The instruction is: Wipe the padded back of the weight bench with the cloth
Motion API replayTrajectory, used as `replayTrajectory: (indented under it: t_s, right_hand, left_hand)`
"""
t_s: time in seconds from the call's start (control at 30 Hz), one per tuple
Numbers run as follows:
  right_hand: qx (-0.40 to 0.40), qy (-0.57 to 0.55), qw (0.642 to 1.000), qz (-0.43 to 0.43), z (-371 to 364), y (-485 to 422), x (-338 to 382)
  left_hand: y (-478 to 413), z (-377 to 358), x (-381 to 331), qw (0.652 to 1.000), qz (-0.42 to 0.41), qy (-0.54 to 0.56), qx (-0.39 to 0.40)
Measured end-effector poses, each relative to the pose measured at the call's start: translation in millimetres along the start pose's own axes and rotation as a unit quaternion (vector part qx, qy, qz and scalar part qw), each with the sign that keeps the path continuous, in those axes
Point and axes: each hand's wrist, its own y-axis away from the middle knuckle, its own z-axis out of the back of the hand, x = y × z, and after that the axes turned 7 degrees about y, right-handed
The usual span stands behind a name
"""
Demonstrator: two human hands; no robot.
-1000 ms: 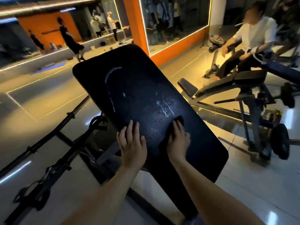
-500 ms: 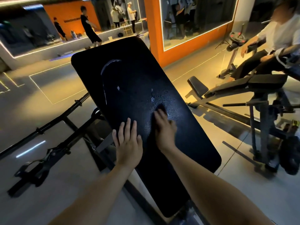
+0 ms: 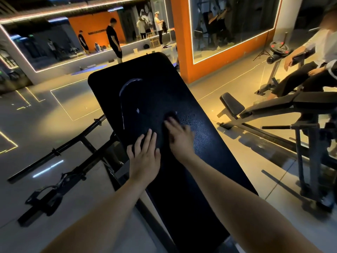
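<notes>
The padded back [image 3: 164, 99] of the weight bench ran as a long black slab from the upper centre of the frame down to the lower right, tilted up at its far end. A pale curved logo mark [image 3: 125, 99] showed on its upper left part; no letters in it could be read. At mid-frame the right hand [image 3: 179, 136] pressed flat on a dark cloth [image 3: 170, 116], of which only a bit showed past the fingertips, with wet droplets glinting on the pad just to its right. The left hand [image 3: 145, 157] lay open, palm down, fingers spread, on the pad's left edge just beside the right. At upper left, an orange wall [image 3: 94, 31] in the mirror carried lettering too small to read. At right, a seated person [image 3: 313, 66] leaned on another bench [image 3: 273, 106].
</notes>
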Motion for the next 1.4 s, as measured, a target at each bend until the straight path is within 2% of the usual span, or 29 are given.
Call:
replayTrajectory:
  t_s: [0.1, 0.17, 0.23, 0.33, 0.43, 0.47, 0.5, 0.53, 0.6, 0.63, 0.67, 0.7, 0.8, 0.87, 0.93, 1.0, 1.1, 1.13, 1.2, 1.27, 1.33, 1.4]
  right_hand:
    - [-0.036, -0.035, 0.98, -0.191, 16.3, -12.9, -45.1]
    - [-0.062, -0.054, 0.965, -0.249, 15.9, -20.0, -41.2]
    - [-0.057, -0.066, 0.976, -0.201, 10.2, -24.8, -14.1]
    - [-0.019, -0.058, 0.998, 0.006, -5.1, -26.4, 14.9]
    - [-0.024, -0.018, 0.994, 0.109, 0.7, -34.9, -12.1]
    - [-0.031, 0.0, 0.995, 0.097, 5.0, -37.6, -28.3]
    - [-0.038, 0.003, 0.998, 0.047, 10.2, -40.7, -46.1]
    - [-0.042, -0.014, 0.998, -0.035, 15.6, -43.8, -61.7]
    - [-0.053, -0.073, 0.977, -0.196, 22.3, -49.6, -73.7]
    - [-0.058, -0.077, 0.969, -0.227, 21.5, -52.2, -64.7]
    - [-0.058, -0.073, 0.972, -0.216, 19.2, -54.0, -48.5]
    - [-0.058, -0.071, 0.982, -0.166, 13.5, -54.4, -31.1]
    - [-0.029, -0.055, 0.997, 0.05, -4.2, -51.0, 7.4]
    - [-0.024, -0.029, 0.994, 0.101, -4.5, -53.1, 0.5]
    - [-0.04, 0.001, 0.998, 0.048, 2.3, -53.8, -23.8]
    - [-0.057, 0.005, 0.994, -0.098, 9.6, -42.9, -56.7]
    - [-0.09, -0.034, 0.944, -0.314, 18.8, -8.0, -85.5]
    - [-0.098, -0.047, 0.927, -0.359, 18.6, 0.6, -83.8]
    - [-0.103, -0.058, 0.915, -0.386, 18.5, 6.0, -72.4]
    - [-0.093, -0.061, 0.932, -0.344, 18.4, -5.7, -59.9]
    - [-0.062, -0.036, 0.973, -0.22, 18.7, -18.9, -43.9]
    - [-0.032, -0.006, 0.996, -0.086, 14.6, -23.3, -32.9]
  left_hand:
    - [1.4, -3.0, 0.5, 1.0, -0.001, 0.015, -0.006]
    - [1.0, -2.8, -4.7, 1.0, 0.014, 0.02, -0.003]
    - [-1.0, -1.5, -9.7, 0.999, 0.038, 0.036, 0.001]
    - [-20.5, 4.9, -18.2, 0.997, 0.06, 0.054, -0.009]
    - [-44.0, 6.2, -25.8, 0.998, 0.04, 0.041, 0.001]
    - [-47.5, 4.2, -26.3, 0.999, 0.036, 0.038, 0.007]
    - [-48.4, 2.3, -26.2, 0.999, 0.032, 0.035, 0.009]
    - [-46.7, 0.9, -25.7, 0.999, 0.028, 0.031, 0.005]
    - [-43.5, -1.3, -25.5, 0.999, 0.022, 0.026, -0.007]
    - [-43.6, -2.1, -26.2, 0.999, 0.023, 0.029, -0.009]
    - [-44.4, -2.8, -26.8, 0.999, 0.025, 0.032, -0.009]
    - [-44.7, -4.0, -26.7, 0.999, 0.026, 0.034, -0.007]
    - [-44.2, -4.2, -23.3, 0.999, 0.019, 0.036, -0.004]
    - [-42.2, -4.8, -20.8, 1.0, 0.002, 0.027, 0.004]
    - [-40.9, -4.9, -20.8, 1.0, -0.016, 0.01, 0.004]
    - [-39.2, -4.8, -21.4, 0.999, -0.041, 0.001, 0.008]
    - [-32.6, -10.3, -28.3, 0.994, -0.106, -0.019, 0.032]
    - [-29.9, -13.0, -33.0, 0.992, -0.118, -0.024, 0.038]
    - [-23.5, -17.4, -42.5, 0.992, -0.116, -0.019, 0.048]
    - [-20.5, -19.4, -47.4, 0.993, -0.105, -0.014, 0.055]
    - [-21.3, -18.6, -46.9, 0.992, -0.109, -0.019, 0.061]
    - [-22.2, -16.7, -44.8, 0.991, -0.115, -0.029, 0.065]
